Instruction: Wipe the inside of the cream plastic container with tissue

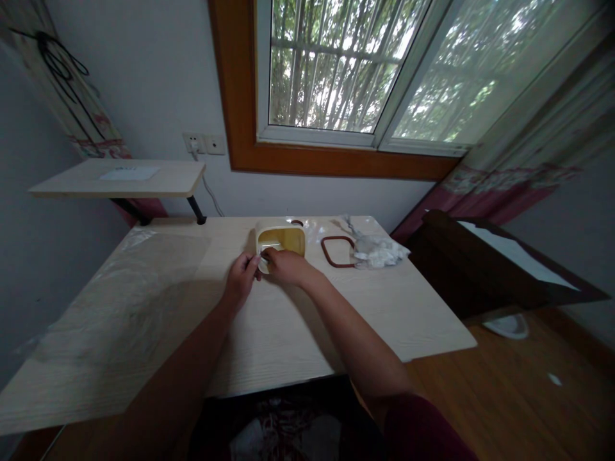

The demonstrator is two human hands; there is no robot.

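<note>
A cream-coloured plastic box (305,240) with a yellowish inside stands near the back edge of the table. At its near left corner, my left hand (240,280) is closed, with thumb and fingers pinched on the rim. My right hand (287,266) reaches over the near side, its curled fingers at the box's inner left corner, close to my left fingertips. Something small and pale shows between the two hands, but what the right fingers grip is hidden. To the right lies a reddish-brown rounded frame (338,265), touching a crumpled clear plastic bag (382,251) with whitish contents.
Clear plastic sheeting (144,288) covers the table's left part. A raised shelf (120,182) on black legs stands at the back left. Behind the box lies a small brown piece (297,223). A dark piece of furniture (480,275) stands right of the table (384,314).
</note>
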